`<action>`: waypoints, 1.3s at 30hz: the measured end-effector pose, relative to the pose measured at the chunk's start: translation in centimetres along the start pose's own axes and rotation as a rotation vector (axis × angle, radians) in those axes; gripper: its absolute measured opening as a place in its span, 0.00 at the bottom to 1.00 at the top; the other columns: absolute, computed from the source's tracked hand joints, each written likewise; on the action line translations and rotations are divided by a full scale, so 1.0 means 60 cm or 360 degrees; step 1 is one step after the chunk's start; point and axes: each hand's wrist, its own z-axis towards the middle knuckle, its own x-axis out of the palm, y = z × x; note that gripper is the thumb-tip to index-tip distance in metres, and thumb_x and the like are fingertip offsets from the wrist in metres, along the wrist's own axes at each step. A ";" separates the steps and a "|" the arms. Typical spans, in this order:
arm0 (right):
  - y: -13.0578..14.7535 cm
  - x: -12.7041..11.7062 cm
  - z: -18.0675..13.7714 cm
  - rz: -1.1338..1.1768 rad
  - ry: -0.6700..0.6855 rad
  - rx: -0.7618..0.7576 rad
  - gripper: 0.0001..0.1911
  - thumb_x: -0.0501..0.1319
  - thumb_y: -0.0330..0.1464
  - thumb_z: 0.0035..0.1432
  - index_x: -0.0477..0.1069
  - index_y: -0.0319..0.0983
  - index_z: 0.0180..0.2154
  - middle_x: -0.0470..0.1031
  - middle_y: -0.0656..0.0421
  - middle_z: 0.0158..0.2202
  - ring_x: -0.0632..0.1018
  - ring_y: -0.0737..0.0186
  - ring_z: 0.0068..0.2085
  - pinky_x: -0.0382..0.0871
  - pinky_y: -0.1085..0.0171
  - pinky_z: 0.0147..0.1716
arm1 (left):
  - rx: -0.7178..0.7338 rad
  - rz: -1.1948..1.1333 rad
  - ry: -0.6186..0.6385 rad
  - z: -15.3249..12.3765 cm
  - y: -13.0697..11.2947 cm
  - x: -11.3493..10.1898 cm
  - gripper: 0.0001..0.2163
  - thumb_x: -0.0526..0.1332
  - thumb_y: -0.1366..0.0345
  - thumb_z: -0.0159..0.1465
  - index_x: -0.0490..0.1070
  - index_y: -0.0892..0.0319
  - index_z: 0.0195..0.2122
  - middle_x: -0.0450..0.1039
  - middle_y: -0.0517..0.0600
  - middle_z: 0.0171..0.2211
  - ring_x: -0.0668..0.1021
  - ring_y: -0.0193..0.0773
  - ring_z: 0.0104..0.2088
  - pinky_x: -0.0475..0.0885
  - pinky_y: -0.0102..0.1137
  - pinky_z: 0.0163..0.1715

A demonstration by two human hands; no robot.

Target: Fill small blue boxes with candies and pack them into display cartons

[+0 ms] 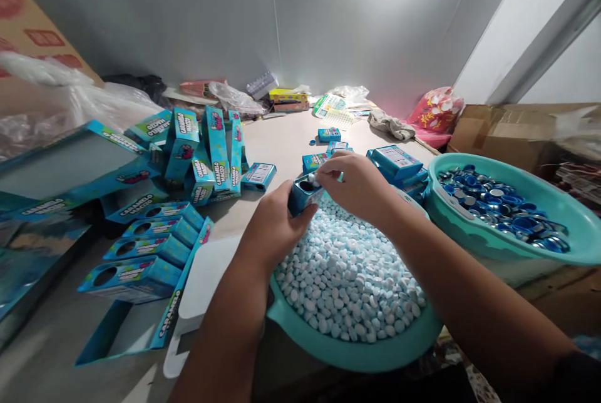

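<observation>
My left hand is closed round a small blue box, held open-end up over a teal basin heaped with small white and pale-blue candy tablets. My right hand is bent over the box mouth, its fingertips pinched together at the opening on what look like tablets. Both forearms reach in from the bottom of the view.
A second teal basin of blue and silver caps stands at the right. A blue display tray with several boxes lies at the left, loose blue boxes behind it, more boxes past my hands. Cardboard cartons and bags line the edges.
</observation>
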 end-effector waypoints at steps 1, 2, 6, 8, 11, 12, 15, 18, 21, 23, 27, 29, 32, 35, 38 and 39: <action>0.003 0.001 -0.001 0.0036 0.0025 0.0016 0.11 0.59 0.29 0.60 0.78 0.39 0.28 0.75 0.56 0.31 0.73 0.62 0.34 0.65 0.61 0.35 | 0.0003 0.0011 0.0024 0.000 0.000 0.000 0.11 0.63 0.55 0.63 0.69 0.57 0.39 0.72 0.48 0.30 0.72 0.38 0.29 0.64 0.32 0.29; 0.005 0.003 -0.001 0.0085 0.0049 0.0034 0.11 0.59 0.29 0.60 0.78 0.39 0.28 0.75 0.56 0.31 0.73 0.62 0.33 0.65 0.61 0.34 | 0.0001 0.0019 0.0043 0.001 0.000 -0.001 0.11 0.63 0.55 0.63 0.69 0.57 0.39 0.72 0.49 0.30 0.73 0.39 0.30 0.64 0.32 0.29; 0.010 0.008 -0.001 0.0338 0.0103 0.0057 0.08 0.61 0.32 0.58 0.78 0.39 0.29 0.77 0.58 0.30 0.74 0.63 0.32 0.67 0.61 0.33 | -0.0002 0.0009 0.0081 0.000 0.000 0.000 0.11 0.62 0.56 0.63 0.70 0.57 0.41 0.72 0.49 0.31 0.73 0.39 0.30 0.63 0.32 0.29; 0.011 0.010 -0.001 0.0456 0.0114 0.0060 0.07 0.62 0.31 0.57 0.78 0.39 0.29 0.78 0.58 0.30 0.76 0.63 0.33 0.69 0.62 0.34 | -0.0006 -0.0021 0.0077 -0.001 -0.001 0.000 0.11 0.62 0.56 0.63 0.70 0.56 0.42 0.73 0.48 0.32 0.73 0.39 0.30 0.63 0.32 0.29; 0.011 0.011 -0.001 0.0649 0.0113 0.0078 0.06 0.62 0.30 0.56 0.79 0.38 0.32 0.80 0.57 0.33 0.78 0.63 0.35 0.71 0.62 0.36 | -0.0031 -0.0065 0.0056 -0.001 -0.001 0.002 0.13 0.62 0.56 0.63 0.71 0.55 0.46 0.75 0.49 0.35 0.75 0.40 0.33 0.65 0.32 0.30; 0.010 0.012 0.000 0.0684 0.0091 0.0081 0.06 0.62 0.30 0.56 0.79 0.37 0.34 0.80 0.57 0.33 0.78 0.63 0.35 0.71 0.62 0.36 | -0.0048 -0.0074 0.0051 0.000 -0.001 0.002 0.14 0.62 0.56 0.63 0.71 0.55 0.48 0.76 0.49 0.36 0.76 0.41 0.34 0.65 0.32 0.31; 0.009 0.015 0.000 0.0606 -0.0001 0.0033 0.05 0.63 0.30 0.56 0.78 0.38 0.34 0.80 0.58 0.34 0.77 0.64 0.34 0.71 0.63 0.36 | -0.0107 -0.0073 0.0048 0.001 -0.001 0.003 0.16 0.62 0.55 0.63 0.71 0.55 0.49 0.76 0.49 0.36 0.76 0.42 0.34 0.66 0.32 0.30; 0.012 0.018 -0.002 0.0482 -0.0040 -0.0049 0.05 0.62 0.29 0.57 0.78 0.39 0.33 0.80 0.60 0.33 0.76 0.65 0.34 0.70 0.63 0.36 | -0.0120 -0.0078 0.0039 0.002 -0.001 0.004 0.15 0.63 0.54 0.62 0.72 0.55 0.46 0.76 0.48 0.35 0.76 0.41 0.34 0.66 0.32 0.30; 0.017 0.018 -0.005 0.0572 -0.0069 -0.0089 0.08 0.60 0.33 0.62 0.78 0.39 0.37 0.80 0.59 0.35 0.76 0.65 0.34 0.70 0.63 0.37 | -0.0117 -0.0114 0.0043 0.003 -0.001 0.004 0.13 0.64 0.54 0.61 0.71 0.57 0.41 0.76 0.48 0.32 0.75 0.41 0.32 0.66 0.32 0.29; 0.015 0.013 -0.003 0.0653 -0.0070 -0.0145 0.11 0.58 0.37 0.65 0.77 0.39 0.38 0.80 0.59 0.35 0.77 0.64 0.36 0.70 0.63 0.38 | -0.0139 -0.0199 0.0040 0.003 0.000 0.004 0.13 0.64 0.54 0.60 0.70 0.58 0.38 0.76 0.48 0.31 0.75 0.40 0.31 0.67 0.32 0.28; -0.021 0.014 0.008 0.0471 -0.0205 0.0053 0.15 0.51 0.37 0.68 0.74 0.39 0.41 0.78 0.55 0.44 0.76 0.61 0.46 0.69 0.62 0.47 | -0.0179 -0.0475 -0.0123 0.004 0.004 0.008 0.15 0.67 0.55 0.59 0.71 0.58 0.42 0.78 0.51 0.37 0.79 0.44 0.38 0.73 0.35 0.38; -0.048 0.031 0.008 0.0247 -0.0058 0.0508 0.20 0.44 0.36 0.69 0.73 0.38 0.43 0.77 0.51 0.46 0.76 0.56 0.48 0.68 0.58 0.48 | -0.0172 -0.0583 -0.0237 0.006 0.009 0.011 0.16 0.68 0.56 0.58 0.71 0.58 0.44 0.78 0.53 0.42 0.80 0.45 0.42 0.74 0.37 0.44; -0.066 0.078 -0.007 0.0100 0.0320 0.0819 0.19 0.52 0.41 0.65 0.75 0.34 0.39 0.76 0.43 0.42 0.76 0.42 0.47 0.68 0.49 0.47 | -0.0215 -0.0604 -0.0314 0.009 0.020 0.016 0.15 0.67 0.57 0.58 0.72 0.58 0.43 0.78 0.53 0.43 0.80 0.46 0.44 0.74 0.38 0.47; -0.052 0.117 -0.025 0.0123 0.0545 0.0802 0.17 0.61 0.43 0.59 0.77 0.37 0.42 0.75 0.44 0.49 0.74 0.39 0.52 0.66 0.47 0.53 | -0.0200 -0.0501 -0.0249 0.012 0.025 0.018 0.14 0.67 0.58 0.58 0.71 0.59 0.41 0.78 0.53 0.39 0.80 0.46 0.42 0.74 0.38 0.45; -0.035 0.121 -0.027 0.0291 0.0760 0.0709 0.14 0.63 0.43 0.58 0.78 0.42 0.40 0.78 0.52 0.47 0.77 0.47 0.49 0.69 0.55 0.52 | -0.0162 -0.0452 -0.0220 0.012 0.024 0.016 0.13 0.66 0.58 0.58 0.71 0.59 0.41 0.78 0.53 0.39 0.80 0.46 0.42 0.74 0.37 0.45; -0.033 0.117 -0.025 0.0353 0.0821 0.0699 0.13 0.63 0.43 0.58 0.79 0.42 0.38 0.79 0.54 0.45 0.78 0.49 0.48 0.70 0.57 0.50 | -0.0157 -0.0481 -0.0222 0.011 0.023 0.015 0.13 0.66 0.58 0.59 0.71 0.59 0.42 0.78 0.53 0.41 0.80 0.46 0.43 0.74 0.37 0.46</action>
